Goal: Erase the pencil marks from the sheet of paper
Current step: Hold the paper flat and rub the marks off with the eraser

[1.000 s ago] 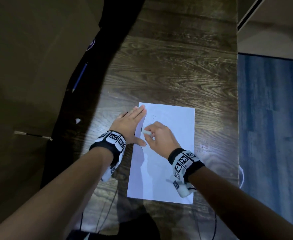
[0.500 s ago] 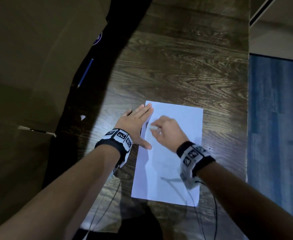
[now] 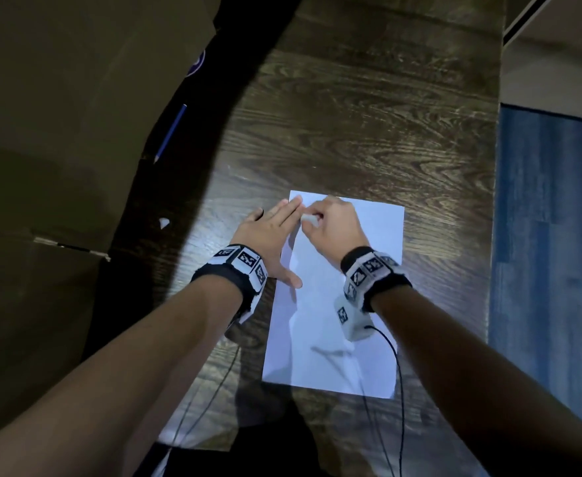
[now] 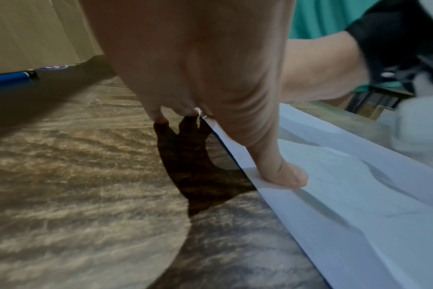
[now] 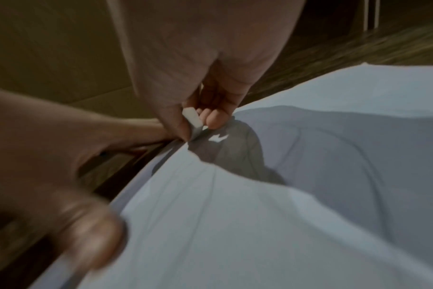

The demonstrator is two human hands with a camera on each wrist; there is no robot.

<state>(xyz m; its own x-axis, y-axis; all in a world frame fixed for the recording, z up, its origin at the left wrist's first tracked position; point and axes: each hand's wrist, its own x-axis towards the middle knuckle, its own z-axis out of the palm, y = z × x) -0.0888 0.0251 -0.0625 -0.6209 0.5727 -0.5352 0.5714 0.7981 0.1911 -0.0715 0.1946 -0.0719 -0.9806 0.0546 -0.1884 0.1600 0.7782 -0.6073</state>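
Note:
A white sheet of paper [image 3: 344,297] lies on the dark wooden table [image 3: 368,132]. My left hand [image 3: 269,232] lies flat with straight fingers on the sheet's left edge, the thumb [image 4: 282,172] pressing the paper [image 4: 359,195]. My right hand [image 3: 334,225] pinches a small white eraser [image 3: 309,219] near the sheet's top left corner. In the right wrist view the eraser [image 5: 192,122] sits between thumb and fingers, its tip on the paper [image 5: 260,215]. No pencil marks can be made out.
A blue pencil [image 3: 171,132] lies in shadow on the far left of the table, also seen as a blue shaft [image 4: 7,79]. A brown cardboard surface [image 3: 59,132] stands at the left. The table's right edge drops to a blue floor [image 3: 551,235]. Cables [image 3: 399,390] trail from my wrists.
My right hand with the eraser has moved up the sheet from its middle left to the top left corner. My left hand stays flat on the left edge.

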